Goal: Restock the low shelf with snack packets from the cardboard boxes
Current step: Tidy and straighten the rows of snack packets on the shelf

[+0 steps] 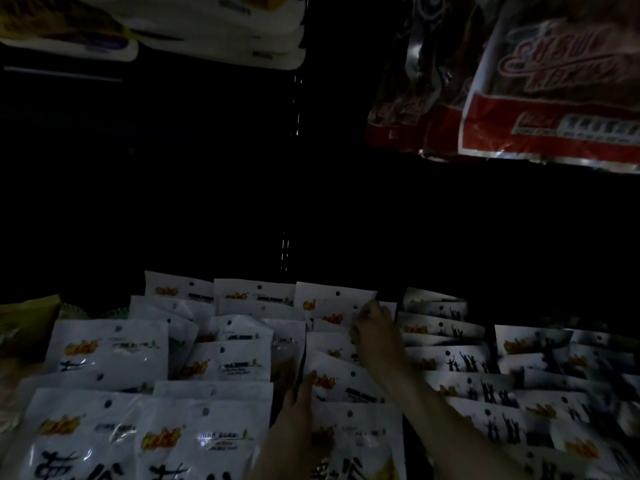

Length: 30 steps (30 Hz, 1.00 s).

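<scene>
Deep along the middle row of white snack packets (221, 362) on the low shelf, the right hand (375, 332) pinches a rear packet's top edge, that packet lying beyond the grip, while the nearer left hand (298, 407) rests flat in front.

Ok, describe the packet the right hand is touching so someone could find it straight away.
Start at the rows of white snack packets on the low shelf. In the third column from the left, the right hand touches the second packet from the back, beside the columns printed with black silhouettes.
</scene>
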Available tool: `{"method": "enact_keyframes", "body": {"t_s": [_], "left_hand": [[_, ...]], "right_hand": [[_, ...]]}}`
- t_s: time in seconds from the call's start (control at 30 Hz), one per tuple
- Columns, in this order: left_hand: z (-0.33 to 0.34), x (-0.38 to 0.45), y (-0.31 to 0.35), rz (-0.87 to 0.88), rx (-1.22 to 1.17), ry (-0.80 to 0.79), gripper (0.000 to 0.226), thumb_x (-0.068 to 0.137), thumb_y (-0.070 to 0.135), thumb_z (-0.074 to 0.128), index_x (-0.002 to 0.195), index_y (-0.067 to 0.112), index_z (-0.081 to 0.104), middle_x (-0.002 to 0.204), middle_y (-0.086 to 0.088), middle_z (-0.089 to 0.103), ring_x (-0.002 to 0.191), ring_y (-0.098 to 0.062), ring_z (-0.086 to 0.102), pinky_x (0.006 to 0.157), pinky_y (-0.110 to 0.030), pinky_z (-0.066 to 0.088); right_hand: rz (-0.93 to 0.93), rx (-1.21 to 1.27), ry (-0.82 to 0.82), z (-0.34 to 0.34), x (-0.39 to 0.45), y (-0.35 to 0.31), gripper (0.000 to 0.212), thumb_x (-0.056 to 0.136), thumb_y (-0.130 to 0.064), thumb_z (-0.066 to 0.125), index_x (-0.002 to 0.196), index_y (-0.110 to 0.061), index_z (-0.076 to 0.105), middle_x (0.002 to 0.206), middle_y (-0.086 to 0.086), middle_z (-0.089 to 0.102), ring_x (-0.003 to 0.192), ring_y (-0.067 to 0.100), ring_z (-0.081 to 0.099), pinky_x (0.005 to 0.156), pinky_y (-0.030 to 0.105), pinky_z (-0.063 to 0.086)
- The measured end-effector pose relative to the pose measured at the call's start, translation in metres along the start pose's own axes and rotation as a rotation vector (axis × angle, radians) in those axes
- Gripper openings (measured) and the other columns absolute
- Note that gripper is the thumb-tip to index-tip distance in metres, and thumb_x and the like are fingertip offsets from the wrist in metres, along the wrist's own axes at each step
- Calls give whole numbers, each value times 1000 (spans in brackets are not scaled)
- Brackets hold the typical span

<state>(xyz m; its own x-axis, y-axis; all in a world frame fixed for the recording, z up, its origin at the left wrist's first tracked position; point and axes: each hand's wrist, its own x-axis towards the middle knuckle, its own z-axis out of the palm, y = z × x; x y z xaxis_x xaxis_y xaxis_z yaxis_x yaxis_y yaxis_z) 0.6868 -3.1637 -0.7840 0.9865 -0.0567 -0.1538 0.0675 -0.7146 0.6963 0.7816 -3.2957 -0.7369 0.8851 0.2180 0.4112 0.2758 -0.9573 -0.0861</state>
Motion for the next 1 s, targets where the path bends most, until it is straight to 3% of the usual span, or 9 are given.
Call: {"method": "enact_keyframes", "body": {"t_s": [0.13,0.2,0.37,0.4,0.5,0.57,0.67,0.9,1.0], "left_hand": [[-2,6,1,-29,-49,63,87,96,35,49,144,14,-21,157,-4,-3,144,-14,18,107,-18,21],[-2,4,1,-22,-54,97,87,96,37,48,144,13,-21,157,-3,-3,144,-12,18,108,-16,18],[-4,7,-2,149,149,216,110,84,44,64,140,36,-30,149,-22,29,124,-7,51,96,-15,37],[-4,7,-1,117,183,190,105,89,42,59,130,49,-37,151,-21,25,126,-10,49,99,-18,36],[-1,-4,6,55,187,-22,88,97,29,49,143,19,-25,155,-10,15,136,-21,35,108,-27,30],[-1,-3,8,126,247,-41,88,96,25,50,143,9,-23,156,-8,12,139,-19,28,111,-26,25],[-10,-14,15,201,317,-2,85,96,23,45,141,8,-25,157,-2,5,140,-14,26,108,-19,22],[-30,-20,3,103,371,67,83,98,30,41,142,8,-26,155,-5,8,134,-20,33,102,-18,28],[-25,-15,0,15,441,109,110,73,39,75,148,2,4,143,-24,35,108,-33,57,89,-35,47]], "right_hand": [[-14,57,80,-2,15,-9,67,42,1,86,106,-8,68,116,12,63,100,34,64,77,44,56],[-66,12,55,10,17,-9,85,21,-2,87,104,-6,68,102,11,69,91,32,69,76,52,53],[-125,-73,69,18,8,-11,27,43,-5,67,67,-17,71,68,3,64,58,24,65,61,39,58],[-124,-93,63,18,8,-10,32,34,-3,75,62,-16,70,68,5,64,54,25,64,53,34,57],[-139,-76,37,11,6,-6,52,10,-7,85,58,-18,69,62,2,63,45,19,61,38,21,45],[-197,-77,1,-4,1,-4,49,24,-10,89,69,-20,72,66,1,66,52,15,64,38,18,44],[-278,-5,-184,-20,4,4,20,87,-10,59,106,-14,65,108,7,63,100,20,60,78,26,49],[-336,17,-328,-14,21,-18,31,97,-10,44,125,-10,56,129,15,52,107,25,51,92,31,40],[-360,-43,-267,-1,15,-24,37,101,-27,35,135,-18,46,140,10,43,117,24,45,103,32,35]]}}
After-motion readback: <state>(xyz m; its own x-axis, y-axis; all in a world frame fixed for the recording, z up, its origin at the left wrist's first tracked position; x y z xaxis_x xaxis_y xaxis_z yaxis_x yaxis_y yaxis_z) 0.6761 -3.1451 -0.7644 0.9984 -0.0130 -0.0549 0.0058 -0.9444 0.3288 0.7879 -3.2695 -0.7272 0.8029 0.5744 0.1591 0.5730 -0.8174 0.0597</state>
